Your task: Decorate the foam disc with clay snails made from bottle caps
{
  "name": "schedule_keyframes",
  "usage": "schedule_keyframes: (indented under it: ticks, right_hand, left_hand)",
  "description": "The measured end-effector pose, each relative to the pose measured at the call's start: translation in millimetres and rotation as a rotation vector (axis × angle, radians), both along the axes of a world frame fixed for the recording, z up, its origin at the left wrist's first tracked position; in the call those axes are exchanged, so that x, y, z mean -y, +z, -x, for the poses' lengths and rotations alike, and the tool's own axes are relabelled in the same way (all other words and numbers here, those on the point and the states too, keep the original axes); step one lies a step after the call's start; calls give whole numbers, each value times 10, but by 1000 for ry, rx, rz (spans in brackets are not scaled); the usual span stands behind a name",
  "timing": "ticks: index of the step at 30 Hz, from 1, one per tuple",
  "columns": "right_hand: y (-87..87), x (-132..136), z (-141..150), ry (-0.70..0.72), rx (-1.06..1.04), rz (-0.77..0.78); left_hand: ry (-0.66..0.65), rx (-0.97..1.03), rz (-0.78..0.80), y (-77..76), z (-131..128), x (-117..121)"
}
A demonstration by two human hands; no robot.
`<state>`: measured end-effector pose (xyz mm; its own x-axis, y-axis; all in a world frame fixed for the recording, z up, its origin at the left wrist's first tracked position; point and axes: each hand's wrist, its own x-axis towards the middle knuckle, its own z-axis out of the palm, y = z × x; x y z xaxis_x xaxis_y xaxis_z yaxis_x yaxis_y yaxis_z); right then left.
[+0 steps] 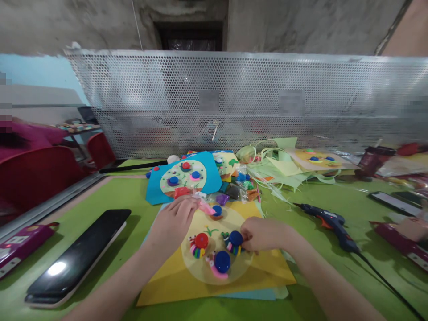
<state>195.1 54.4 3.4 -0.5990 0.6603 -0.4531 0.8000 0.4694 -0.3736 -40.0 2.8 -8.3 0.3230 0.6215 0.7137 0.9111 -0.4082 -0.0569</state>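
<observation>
My left hand [175, 218] reaches over the back of a yellow sheet [160, 281], its fingers closed at a small pink clay packet [206, 207]. My right hand [264, 234] is curled at the right side of a snail-like figure with a blue cap [236, 238]; its fingertips are partly hidden, and I cannot make out anything in them. On the pale round centre of the sheet are a red-capped figure [201, 240], a blue-capped snail with a pink body [222, 261], another blue cap [217, 210] on a brown piece, and a yellow flower with green leaves [209, 231].
Behind lie a blue craft card [216, 178], several clay packets [233, 191] and pale green paper scraps [277, 167]. A glue gun [329, 223] with a cord is on the right. A black case [80, 254] and a purple power strip [25, 245] are left.
</observation>
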Motion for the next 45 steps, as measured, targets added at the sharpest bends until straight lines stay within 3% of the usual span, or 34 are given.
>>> schedule_keyframes:
  ticks: [8, 14, 26, 39, 45]
  right_hand:
    - [13, -64, -84, -37, -23, -75]
    - [82, -35, -83, -72, -55, 7]
    - [-78, -86, -42, -111, -91, 57]
    - [-78, -59, 13, -205, -34, 168]
    - [-63, -121, -97, -371, 6, -36]
  left_hand:
    - [8, 0, 5, 36, 1, 16]
    - [8, 2, 14, 20, 2, 18]
    - [21, 15, 15, 5, 16, 5]
    - [10, 36, 45, 10, 6, 16]
    - [11, 46, 43, -8, 21, 9]
